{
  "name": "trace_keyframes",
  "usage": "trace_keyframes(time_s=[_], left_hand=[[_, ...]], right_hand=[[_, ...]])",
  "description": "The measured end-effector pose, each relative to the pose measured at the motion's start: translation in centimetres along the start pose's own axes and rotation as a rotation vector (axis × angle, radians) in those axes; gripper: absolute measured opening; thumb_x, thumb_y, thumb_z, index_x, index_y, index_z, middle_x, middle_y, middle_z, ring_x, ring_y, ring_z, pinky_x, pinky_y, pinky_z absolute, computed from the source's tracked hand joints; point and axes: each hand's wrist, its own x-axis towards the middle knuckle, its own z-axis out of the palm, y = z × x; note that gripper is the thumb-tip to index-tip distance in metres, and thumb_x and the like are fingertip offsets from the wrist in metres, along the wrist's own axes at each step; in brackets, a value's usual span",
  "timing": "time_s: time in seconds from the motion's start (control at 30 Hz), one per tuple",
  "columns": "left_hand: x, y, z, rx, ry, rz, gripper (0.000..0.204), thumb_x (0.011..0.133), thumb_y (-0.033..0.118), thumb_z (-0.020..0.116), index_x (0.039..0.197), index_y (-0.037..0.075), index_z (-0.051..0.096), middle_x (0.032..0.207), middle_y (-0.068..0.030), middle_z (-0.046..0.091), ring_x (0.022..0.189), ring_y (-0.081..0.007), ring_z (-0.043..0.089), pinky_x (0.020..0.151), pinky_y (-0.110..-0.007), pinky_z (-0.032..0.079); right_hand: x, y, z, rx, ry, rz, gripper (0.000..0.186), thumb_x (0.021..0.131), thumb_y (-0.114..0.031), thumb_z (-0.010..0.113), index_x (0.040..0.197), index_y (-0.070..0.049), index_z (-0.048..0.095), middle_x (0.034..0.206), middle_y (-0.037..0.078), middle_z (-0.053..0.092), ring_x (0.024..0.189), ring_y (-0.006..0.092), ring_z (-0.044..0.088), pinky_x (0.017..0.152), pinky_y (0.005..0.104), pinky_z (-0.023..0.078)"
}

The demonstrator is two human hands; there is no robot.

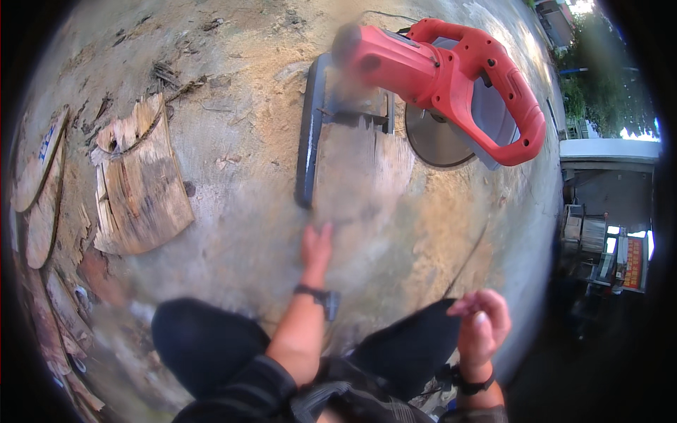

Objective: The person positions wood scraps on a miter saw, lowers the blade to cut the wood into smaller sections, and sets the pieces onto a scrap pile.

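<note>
A rough wooden board lies flat within the dark metal base of a red cut-off saw, its splintered far end near the crossbar. My left hand, with a dark watch on its wrist, reaches forward to the board's near left corner. Its thumb and fingers close on that corner, though the picture is smeared there. The saw's round blade shows to the right of the board, below the red loop handle. Over my right knee my right hand is raised, its fingers curled toward the thumb, with nothing visible in it.
A wide split wooden slab lies on the ground to the left. Several more wood pieces lie along the left rim. Sawdust covers the ground around the saw. A dark cord runs toward my right knee. Shelving stands far right.
</note>
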Motion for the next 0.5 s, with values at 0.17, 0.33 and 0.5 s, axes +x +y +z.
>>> trace_keyframes(time_s=[0.17,0.33,0.5], left_hand=[[0.1,-0.5,0.4,-0.02,0.085,0.056,0.047,0.081,0.037,0.059,0.103,-0.004,0.057,0.098,-0.0245,0.061,0.094,-0.0398,0.058,0.082,-0.043,0.044],[0.5,-0.3,0.3,0.013,0.165,0.132,0.043,0.08,0.036,0.059,0.097,-0.003,0.059,0.095,-0.0252,0.061,0.09,-0.041,0.058,0.078,-0.043,0.045],[2.0,-1.1,0.4,0.015,0.169,0.173,0.039,0.08,0.035,0.06,0.09,-0.002,0.06,0.088,-0.0246,0.062,0.082,-0.0398,0.059,0.072,-0.042,0.045]], right_hand=[[13.8,-4.5,2.8,-0.216,0.103,-0.595,0.047,0.091,-0.012,0.044,0.131,0.012,0.035,0.126,0.025,0.048,0.118,0.0322,0.048,0.104,0.0406,0.036],[23.5,-7.2,5.0,-0.442,0.102,-0.476,0.046,0.09,-0.021,0.055,0.124,0.01,0.049,0.114,0.018,0.058,0.103,0.0195,0.057,0.092,0.0261,0.042],[26.9,-8.5,6.1,-0.52,-0.194,-0.03,0.046,0.088,-0.026,0.057,0.118,0.007,0.051,0.1,0.013,0.061,0.079,0.0197,0.064,0.065,0.0282,0.055]])
